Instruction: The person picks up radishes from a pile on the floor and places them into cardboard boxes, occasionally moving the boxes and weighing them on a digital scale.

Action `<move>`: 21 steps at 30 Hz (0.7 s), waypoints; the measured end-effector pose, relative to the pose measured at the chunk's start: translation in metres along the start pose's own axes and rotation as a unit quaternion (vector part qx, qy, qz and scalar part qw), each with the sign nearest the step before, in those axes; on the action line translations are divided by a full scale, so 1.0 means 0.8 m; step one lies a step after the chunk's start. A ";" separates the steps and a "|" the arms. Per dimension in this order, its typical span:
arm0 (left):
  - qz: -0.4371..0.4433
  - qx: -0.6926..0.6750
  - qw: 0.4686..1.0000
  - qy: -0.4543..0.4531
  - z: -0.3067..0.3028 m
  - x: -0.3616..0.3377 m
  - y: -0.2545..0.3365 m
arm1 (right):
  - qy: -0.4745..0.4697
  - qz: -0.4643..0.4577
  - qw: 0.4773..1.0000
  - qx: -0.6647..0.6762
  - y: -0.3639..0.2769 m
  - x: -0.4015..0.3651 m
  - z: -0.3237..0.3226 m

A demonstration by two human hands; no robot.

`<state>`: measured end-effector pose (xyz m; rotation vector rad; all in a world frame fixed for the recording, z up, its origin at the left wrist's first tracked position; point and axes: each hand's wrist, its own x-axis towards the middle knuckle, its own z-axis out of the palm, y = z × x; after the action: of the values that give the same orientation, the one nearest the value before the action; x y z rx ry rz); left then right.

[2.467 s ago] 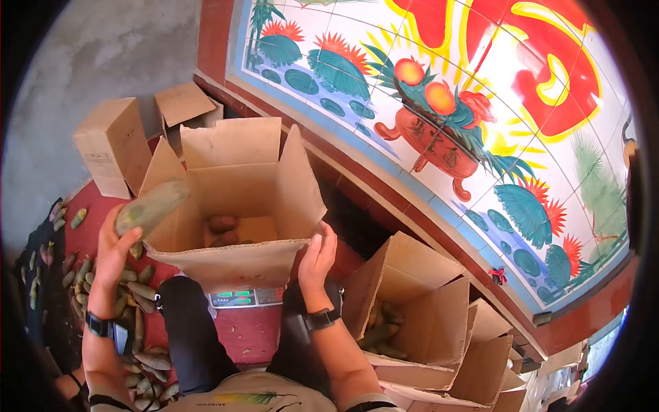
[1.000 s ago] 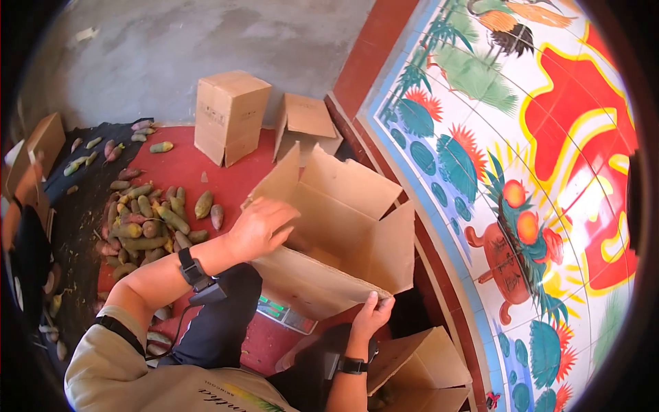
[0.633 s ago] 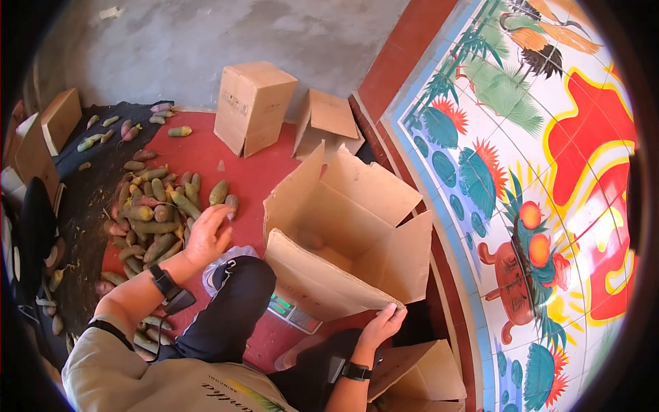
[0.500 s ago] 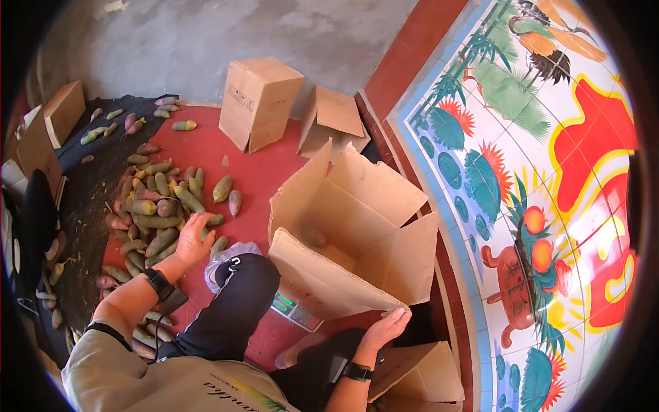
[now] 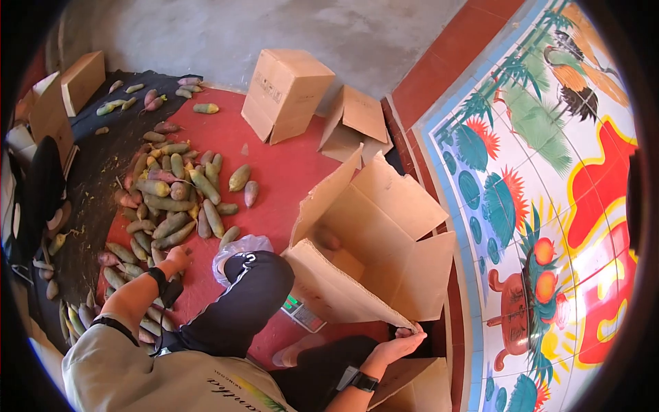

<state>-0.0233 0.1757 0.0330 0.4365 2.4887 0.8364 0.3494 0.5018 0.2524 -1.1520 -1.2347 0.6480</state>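
My left hand (image 5: 180, 258) is at the near right edge of a heap of green radishes (image 5: 168, 204), just above the red floor; its fingers are too hidden and blurred to make out. Some radishes in the heap are pinkish. At the lower right, my right hand (image 5: 400, 345) pinches the near corner of a flap on an open cardboard box (image 5: 343, 285). Inside the box, a dark reddish shape shows near the far left wall. A digital scale (image 5: 305, 315) with a lit green display peeks out at the box's near left side.
Two more cardboard boxes (image 5: 287, 96) (image 5: 353, 123) stand by the grey wall. Another open box (image 5: 415, 386) sits beside my right arm. A tiled mural wall (image 5: 511, 226) borders the right side. Dark sheeting (image 5: 89, 199) with scattered radishes covers the left floor.
My left hand has drawn back toward me and left, away from the radishes by the heap's right side. The view has shifted, and my right hand stays on the box flap.
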 end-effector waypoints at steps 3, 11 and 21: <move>-0.075 -0.025 0.997 -0.023 0.017 0.013 -0.047 | 0.010 0.018 1.000 0.013 0.004 0.001 -0.001; 0.252 0.531 0.799 -0.125 0.012 0.060 -0.072 | -0.001 0.077 0.995 0.061 0.023 0.012 -0.003; 0.292 -0.295 0.850 0.324 -0.282 0.060 0.220 | 0.004 0.078 0.995 0.065 0.026 0.018 -0.002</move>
<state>-0.1572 0.2229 0.2863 0.7981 2.4542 2.2320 0.3586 0.5211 0.2387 -1.1467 -1.0872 0.8281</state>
